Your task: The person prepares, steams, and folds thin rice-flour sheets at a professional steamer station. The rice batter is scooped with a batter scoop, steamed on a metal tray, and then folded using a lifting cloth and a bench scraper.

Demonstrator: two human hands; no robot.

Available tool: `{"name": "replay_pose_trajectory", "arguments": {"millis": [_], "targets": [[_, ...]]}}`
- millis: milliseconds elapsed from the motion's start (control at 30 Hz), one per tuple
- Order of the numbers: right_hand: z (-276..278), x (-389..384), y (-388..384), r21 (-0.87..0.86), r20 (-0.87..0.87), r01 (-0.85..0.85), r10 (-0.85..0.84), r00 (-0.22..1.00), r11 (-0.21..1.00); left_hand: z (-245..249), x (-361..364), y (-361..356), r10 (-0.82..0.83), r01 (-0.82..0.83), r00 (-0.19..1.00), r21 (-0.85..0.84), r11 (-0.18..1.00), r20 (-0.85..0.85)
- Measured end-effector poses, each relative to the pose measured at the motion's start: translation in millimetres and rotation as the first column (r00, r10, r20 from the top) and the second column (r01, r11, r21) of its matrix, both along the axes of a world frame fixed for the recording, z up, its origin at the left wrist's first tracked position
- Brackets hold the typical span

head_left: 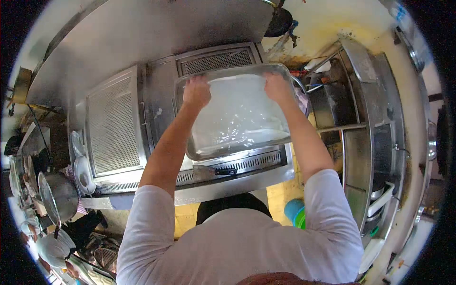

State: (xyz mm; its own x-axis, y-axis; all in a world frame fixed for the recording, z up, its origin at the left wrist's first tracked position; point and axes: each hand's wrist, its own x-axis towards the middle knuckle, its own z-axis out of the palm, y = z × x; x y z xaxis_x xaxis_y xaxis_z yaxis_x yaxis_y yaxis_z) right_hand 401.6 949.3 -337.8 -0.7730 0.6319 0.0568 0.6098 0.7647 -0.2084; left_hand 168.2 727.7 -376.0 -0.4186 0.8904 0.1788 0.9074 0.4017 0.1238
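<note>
A large rectangular clear container (240,147) with white contents is over the right part of the steel counter, its far edge toward the perforated panel. My left hand (197,91) is closed on its far left part, and my right hand (278,87) is closed on its far right part. Both forearms reach over the container's sides. Shiny highlights show on the white surface. Just below the container, a scraper with a black handle (225,171) lies on the slotted front strip of the counter.
Perforated panels (114,126) are set in the counter. Steel shelving (356,142) stands at the right. Blue and green buckets (295,212) are on the floor. At the lower left are a large pot (61,197) and another person in white (53,248).
</note>
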Motion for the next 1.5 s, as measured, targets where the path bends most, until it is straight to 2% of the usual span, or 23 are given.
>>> {"name": "replay_pose_trajectory", "arguments": {"millis": [100,200,267,400,433,500,600,667,700,767,833,867,900,1000,1067,1133,1167,1267,1300,1367,1400,1467,1500], "targets": [[-20,-13,12,0.069,0.004,-0.003,0.003,1.000,0.998,-5,-8,10,0.091,-0.077,0.991,-0.140,0.987,0.099],[-17,-15,13,0.081,0.190,-0.029,0.013,0.982,0.996,-1,-9,10,0.110,-0.089,0.991,-0.254,0.963,0.073],[-16,-12,18,0.124,0.346,-0.081,0.034,0.938,0.989,6,-10,8,0.120,-0.091,0.989,-0.273,0.958,0.089],[-5,10,21,0.199,0.365,-0.154,0.072,0.928,0.968,30,-3,-11,0.180,-0.150,0.976,-0.222,0.963,0.120],[-8,19,23,0.219,0.335,-0.135,0.056,0.940,0.966,25,-5,-18,0.186,-0.157,0.976,-0.218,0.963,0.116],[-5,40,27,0.243,0.296,-0.119,0.043,0.954,0.963,20,-7,-35,0.124,-0.124,0.989,-0.008,0.992,0.085],[15,79,27,0.264,0.137,-0.072,0.036,0.990,0.962,53,10,-63,0.159,-0.168,0.980,0.068,0.983,0.122],[37,99,25,0.008,-0.300,-0.093,0.091,0.950,0.996,67,20,-83,0.123,-0.147,0.985,0.218,0.965,0.120],[57,106,16,0.019,-0.314,-0.103,0.104,0.944,0.994,75,25,-92,0.079,-0.117,0.989,0.351,0.929,0.122],[108,116,-2,-0.206,-0.561,-0.130,-0.008,0.828,0.970,109,43,-106,0.067,-0.141,0.984,0.491,0.859,0.165],[132,125,1,-0.166,-0.617,-0.140,0.008,0.787,0.976,144,56,-117,0.045,-0.162,0.979,0.618,0.769,0.201],[145,128,4,-0.137,-0.656,-0.134,0.011,0.755,0.981,161,61,-122,0.042,-0.329,0.897,0.600,0.730,0.440],[169,130,-5,-0.433,-0.620,-0.133,-0.187,0.762,0.892,175,66,-127,0.020,-0.483,0.758,0.539,0.690,0.652],[201,131,6,-0.322,-0.747,-0.226,-0.100,0.658,0.920,213,69,-139,-0.015,-0.583,0.701,0.585,0.564,0.713],[219,126,10,-0.431,-0.808,-0.349,-0.184,0.560,0.832,244,72,-150,0.040,-0.643,0.665,0.545,0.538,0.746],[260,129,-1,-0.561,-0.826,-0.626,-0.317,0.466,0.541,277,81,-163,-0.126,-0.645,0.595,0.565,0.515,0.794],[272,131,7,-0.601,-0.798,-0.659,-0.298,0.524,0.452,295,90,-171,-0.029,-0.646,0.643,0.563,0.515,0.765],[322,133,-13,-0.552,-0.834,-0.745,-0.265,0.484,0.375,325,91,-186,-0.223,-0.606,0.666,0.690,0.396,0.712],[334,129,-22,-0.544,-0.839,-0.752,-0.251,0.483,0.372,335,92,-195,-0.192,-0.583,0.696,0.701,0.411,0.692],[358,119,-41,-0.431,-0.847,-0.572,-0.094,0.523,0.698,350,89,-209,-0.204,-0.577,0.721,0.737,0.352,0.662],[369,116,-51,-0.422,-0.850,-0.580,-0.081,0.521,0.697,355,86,-216,-0.214,-0.569,0.740,0.763,0.307,0.638],[392,110,-71,-0.201,-0.778,-0.416,0.114,0.618,0.887,362,71,-236,-0.200,-0.527,0.787,0.804,0.275,0.584],[400,106,-81,-0.196,-0.775,-0.423,0.124,0.619,0.885,368,69,-247,-0.185,-0.484,0.825,0.837,0.256,0.534]]}}
